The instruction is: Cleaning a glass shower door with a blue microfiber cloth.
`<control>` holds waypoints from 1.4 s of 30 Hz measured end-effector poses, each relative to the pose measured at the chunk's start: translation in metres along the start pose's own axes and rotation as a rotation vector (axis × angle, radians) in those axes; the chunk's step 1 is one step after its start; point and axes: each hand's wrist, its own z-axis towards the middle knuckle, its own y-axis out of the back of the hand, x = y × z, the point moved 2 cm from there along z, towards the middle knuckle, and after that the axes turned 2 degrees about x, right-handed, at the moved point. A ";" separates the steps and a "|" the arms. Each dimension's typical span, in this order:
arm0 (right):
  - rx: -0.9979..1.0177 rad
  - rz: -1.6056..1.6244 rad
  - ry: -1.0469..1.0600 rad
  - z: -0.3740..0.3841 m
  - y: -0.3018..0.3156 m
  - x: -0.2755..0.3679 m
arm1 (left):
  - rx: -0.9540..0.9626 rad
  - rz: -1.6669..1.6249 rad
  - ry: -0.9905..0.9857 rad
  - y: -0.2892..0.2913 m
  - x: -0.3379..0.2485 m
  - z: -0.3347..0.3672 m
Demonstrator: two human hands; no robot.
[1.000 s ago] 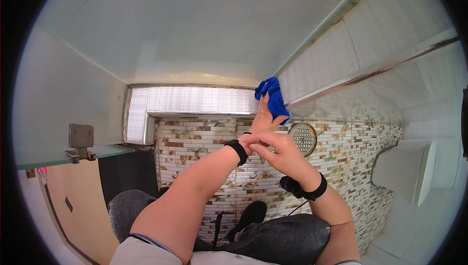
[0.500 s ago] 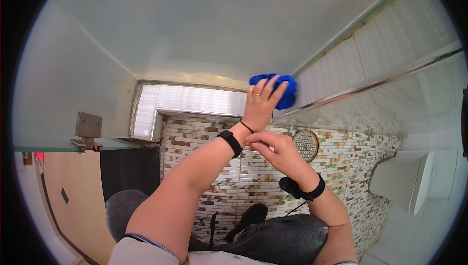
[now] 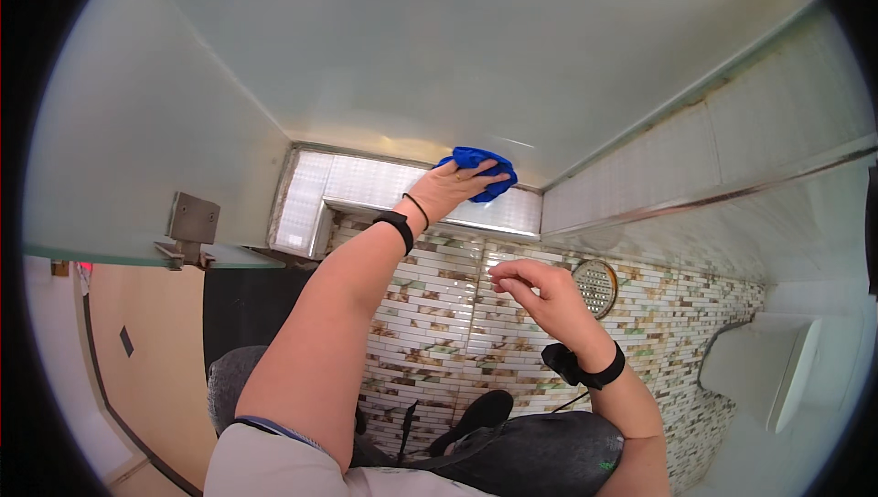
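A crumpled blue cloth (image 3: 496, 188) lies under my left hand (image 3: 445, 192), whose fingers are bent over it. They press it where the pale glossy wall panel (image 3: 393, 85) meets the white-tiled ledge (image 3: 389, 181). Part of the cloth is hidden by that hand. Nearer to me and to the right, my right hand (image 3: 541, 296) hovers above the mosaic floor with nothing in it. Its fingers curve loosely and the thumb stands a little apart from them.
Beyond my right hand is a round metal floor drain (image 3: 595, 287). A white toilet (image 3: 759, 364) stands at the right. A metal-edged tiled ledge (image 3: 677, 177) runs along the right side. At the left, a metal hinge (image 3: 193, 227) holds a glass panel.
The cloth and my left hand have shifted left along the ledge, away from the corner. My right hand has come apart from my left wrist. The whole view has turned slightly.
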 end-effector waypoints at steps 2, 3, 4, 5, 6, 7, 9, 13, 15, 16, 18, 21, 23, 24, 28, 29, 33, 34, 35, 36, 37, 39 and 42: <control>0.024 0.005 0.001 0.005 -0.002 0.000 | 0.067 -0.049 0.040 -0.003 0.017 -0.024; 0.025 0.023 0.004 0.008 -0.004 -0.001 | 0.124 -0.107 0.078 -0.004 0.026 -0.037; 0.027 0.041 0.006 0.010 -0.005 -0.002 | 0.119 -0.156 0.131 -0.007 0.034 -0.050; 0.035 0.048 0.012 0.013 -0.007 -0.002 | 0.113 -0.206 0.184 -0.009 0.041 -0.063; 0.038 0.053 0.019 0.015 -0.009 -0.002 | 0.223 -0.190 0.224 -0.006 0.049 -0.073; 0.042 0.058 0.025 0.017 -0.010 -0.002 | 0.333 -0.174 0.263 -0.004 0.056 -0.083; 0.060 0.057 0.034 0.022 -0.013 -0.003 | 0.348 -0.152 0.304 -0.008 0.063 -0.100; 0.088 0.065 0.052 0.028 -0.019 -0.005 | 0.290 -0.180 0.557 -0.005 0.076 -0.124; 0.087 0.043 0.079 0.030 -0.021 -0.006 | 0.306 -0.137 0.731 -0.006 0.080 -0.132; 0.081 0.020 0.102 0.030 -0.021 -0.007 | 0.307 -0.132 0.783 -0.004 0.080 -0.133; 0.082 0.035 0.092 0.029 -0.022 -0.007 | 0.234 -0.191 0.955 -0.007 0.083 -0.134; 0.089 0.052 0.066 0.028 -0.021 -0.005 | 0.027 -0.306 1.292 -0.026 0.108 -0.134; 0.096 0.053 0.054 0.026 -0.022 -0.002 | -0.278 -0.716 1.927 -0.043 0.136 -0.139; 0.098 0.045 0.058 0.026 -0.021 -0.003 | -0.279 -0.715 1.924 -0.047 0.142 -0.134; 0.086 0.054 0.044 0.019 -0.015 -0.003 | -0.383 -0.792 2.145 -0.041 0.117 -0.092; 0.073 0.045 0.032 0.017 -0.010 -0.006 | -0.377 -0.861 2.133 -0.034 0.101 -0.073; 0.016 0.057 0.048 0.008 -0.004 -0.007 | -0.251 -1.082 2.064 -0.027 0.037 -0.019; 0.002 0.055 0.052 0.005 -0.001 -0.007 | -0.277 -1.206 2.050 -0.024 0.019 -0.003; -0.013 0.052 0.054 0.002 0.002 -0.008 | -0.302 -1.331 2.030 -0.021 0.001 0.012; -0.022 0.046 0.047 -0.002 0.006 -0.009 | -0.238 -1.391 2.024 -0.018 -0.016 0.027; -0.029 0.018 0.048 -0.007 0.009 -0.009 | -0.176 -1.448 2.015 -0.017 -0.029 0.041; -0.043 -0.012 0.049 -0.015 0.013 -0.008 | -0.270 -1.572 2.026 -0.041 -0.056 0.057; -0.068 0.009 0.001 -0.024 0.012 -0.008 | -0.436 -1.808 2.030 -0.082 -0.098 0.074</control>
